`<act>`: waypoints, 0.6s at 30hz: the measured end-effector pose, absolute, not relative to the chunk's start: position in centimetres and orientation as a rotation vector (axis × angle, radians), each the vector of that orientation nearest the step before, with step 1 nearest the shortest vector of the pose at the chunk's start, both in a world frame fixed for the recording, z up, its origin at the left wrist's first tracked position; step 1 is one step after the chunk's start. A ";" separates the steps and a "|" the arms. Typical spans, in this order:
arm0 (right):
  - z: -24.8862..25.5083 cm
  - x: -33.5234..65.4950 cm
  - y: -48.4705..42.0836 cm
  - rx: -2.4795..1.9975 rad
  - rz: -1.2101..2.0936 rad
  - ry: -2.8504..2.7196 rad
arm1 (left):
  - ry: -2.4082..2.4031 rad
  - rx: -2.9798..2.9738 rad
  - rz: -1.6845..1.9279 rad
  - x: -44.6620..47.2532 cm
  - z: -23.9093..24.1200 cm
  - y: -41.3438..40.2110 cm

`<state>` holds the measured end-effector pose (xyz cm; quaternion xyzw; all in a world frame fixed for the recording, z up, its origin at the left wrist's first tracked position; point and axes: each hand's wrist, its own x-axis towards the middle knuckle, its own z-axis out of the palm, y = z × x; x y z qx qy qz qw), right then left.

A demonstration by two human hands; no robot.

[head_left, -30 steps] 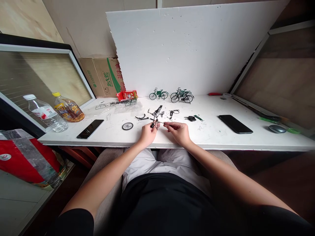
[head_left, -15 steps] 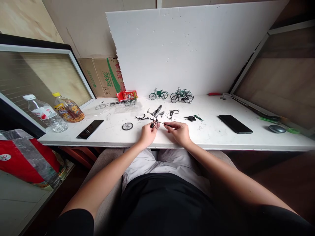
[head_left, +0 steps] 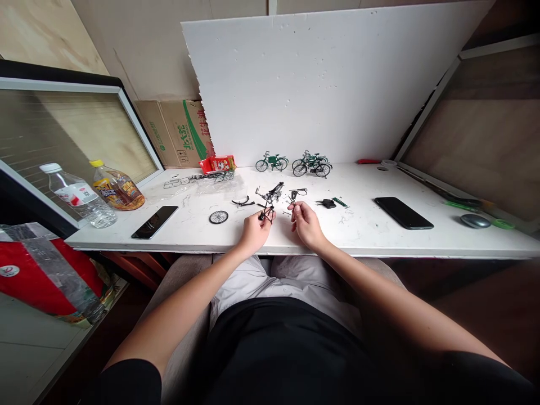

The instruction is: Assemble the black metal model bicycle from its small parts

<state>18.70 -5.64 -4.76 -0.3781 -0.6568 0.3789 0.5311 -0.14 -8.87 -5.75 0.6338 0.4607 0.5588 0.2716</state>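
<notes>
My left hand (head_left: 253, 229) pinches the lower end of a small black model bicycle frame (head_left: 269, 199), which stands tilted above the white table (head_left: 363, 230). My right hand (head_left: 306, 222) is just to the right of it, fingers curled, the fingertips pinched on something too small to name. A loose model wheel (head_left: 218, 216) lies to the left of my left hand. A curved black part (head_left: 242, 201) and other small parts (head_left: 297, 193) lie just beyond the hands.
Two finished green model bicycles (head_left: 272, 162) (head_left: 313, 164) stand at the back. A black phone (head_left: 154, 220) lies left, another phone (head_left: 403, 212) right. Two bottles (head_left: 78, 194) (head_left: 118, 185) stand far left, a red packet (head_left: 217, 163) and wire parts (head_left: 198, 178) behind. A mouse (head_left: 475, 221) sits far right.
My right hand has pulled away from the frame and lifted slightly towards the back, its thin rod no longer visible. The frame in my left hand has tipped a little.
</notes>
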 end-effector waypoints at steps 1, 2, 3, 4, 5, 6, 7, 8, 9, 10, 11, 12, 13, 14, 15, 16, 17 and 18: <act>-4.7 18.7 -5.7 -0.906 0.872 -1.598 | 1.229 1.725 1.502 -0.1 -5.8 -8.9; -4.5 18.7 -5.9 -0.908 0.833 -1.632 | 1.220 1.743 1.499 0.0 -5.7 -9.0; -4.3 18.6 -6.0 -0.909 0.793 -1.671 | 1.217 1.759 1.497 0.0 -5.7 -9.2; -4.1 18.6 -6.2 -0.912 0.760 -1.718 | 1.219 1.778 1.493 0.1 -5.6 -9.3; -3.9 18.5 -6.4 -0.918 0.739 -1.766 | 1.224 1.800 1.487 0.2 -5.5 -9.4; -3.8 18.4 -6.5 -0.926 0.735 -1.812 | 1.230 1.821 1.478 0.2 -5.4 -9.5; -3.7 18.4 -6.5 -0.935 0.744 -1.842 | 1.236 1.840 1.469 0.3 -5.4 -9.6; -3.7 18.3 -6.5 -0.938 0.765 -1.853 | 1.243 1.853 1.460 0.3 -5.3 -9.7; -3.8 18.3 -6.4 -0.936 0.789 -1.845 | 1.249 1.857 1.454 0.3 -5.3 -9.7; -3.9 18.3 -6.3 -0.927 0.811 -1.827 | 1.255 1.853 1.451 0.3 -5.3 -9.7; -4.0 18.3 -6.2 -0.914 0.831 -1.809 | 1.261 1.843 1.454 0.3 -5.4 -9.7; -4.1 18.3 -6.2 -0.902 0.847 -1.796 | 1.268 1.831 1.461 0.3 -5.4 -9.6; -4.1 18.3 -6.1 -0.891 0.860 -1.792 | 1.271 1.825 1.468 0.3 -5.5 -9.6; -4.1 18.3 -6.1 -0.881 0.869 -1.795 | 1.271 1.825 1.472 0.2 -5.6 -9.5; -4.1 18.4 -6.1 -0.873 0.876 -1.802 | 1.265 1.828 1.473 0.2 -5.6 -9.5; -4.1 18.4 -6.1 -0.867 0.883 -1.807 | 1.255 1.830 1.469 0.2 -5.6 -9.5; -4.0 18.4 -6.1 -0.862 0.889 -1.808 | 1.243 1.830 1.462 0.2 -5.6 -9.5; -3.9 18.5 -6.2 -0.858 0.897 -1.807 | 1.230 1.825 1.453 0.2 -5.6 -9.5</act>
